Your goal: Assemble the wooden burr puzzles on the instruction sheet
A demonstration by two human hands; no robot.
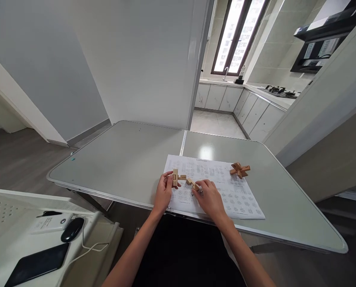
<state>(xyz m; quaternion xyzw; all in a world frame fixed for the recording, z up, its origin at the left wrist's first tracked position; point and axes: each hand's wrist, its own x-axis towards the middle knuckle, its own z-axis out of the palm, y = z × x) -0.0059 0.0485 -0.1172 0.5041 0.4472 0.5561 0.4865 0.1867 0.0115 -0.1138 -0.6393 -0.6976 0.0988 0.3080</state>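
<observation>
My left hand (165,187) is closed on joined wooden puzzle pieces (175,177), one upright bar with letters on it and another bar sticking out to the right. Between thumb and fingers, my right hand (209,198) grips a notched wooden puzzle piece (192,183), its free end tilted up toward the left hand. The two lots of wood are close together, with a small gap. Both hands are above a printed instruction sheet (237,205) with rows of small diagrams. An assembled brown wooden burr puzzle (240,170) sits on the sheet's right edge.
The sheet lies on a grey folding table (130,159) with a metal rim and a centre seam. At lower left, a white cart (85,219) carries a black tablet (37,265), a black mouse (72,230) and a white cable. A kitchen shows beyond the table.
</observation>
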